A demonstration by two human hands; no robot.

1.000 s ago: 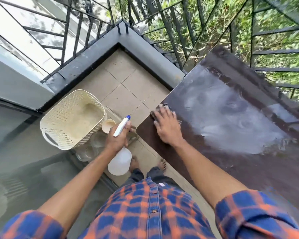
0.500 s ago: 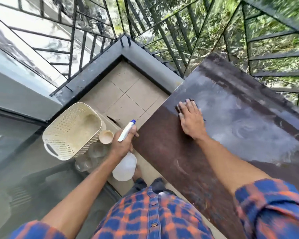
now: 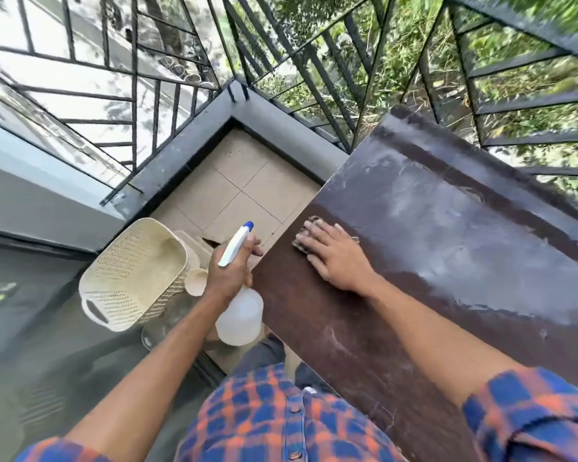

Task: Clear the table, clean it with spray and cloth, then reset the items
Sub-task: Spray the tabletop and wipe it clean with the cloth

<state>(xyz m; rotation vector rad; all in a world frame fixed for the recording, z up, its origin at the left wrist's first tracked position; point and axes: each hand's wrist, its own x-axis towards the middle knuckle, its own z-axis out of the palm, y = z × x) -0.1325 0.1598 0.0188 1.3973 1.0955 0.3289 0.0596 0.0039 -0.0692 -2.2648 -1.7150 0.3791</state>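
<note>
A dark brown table is showing a worn, scratched top, gleaming wet and glossy across its far half. A translucent plastic spray bottle is looking smooth. A cream plastic basket is showing perforated woven-look walls. Matt black metal railing is standing over matt beige floor tiles.

Basket on floor left of table; cup just beside basket.

A home balcony: iron railing, tiled floor, greenery beyond
</note>
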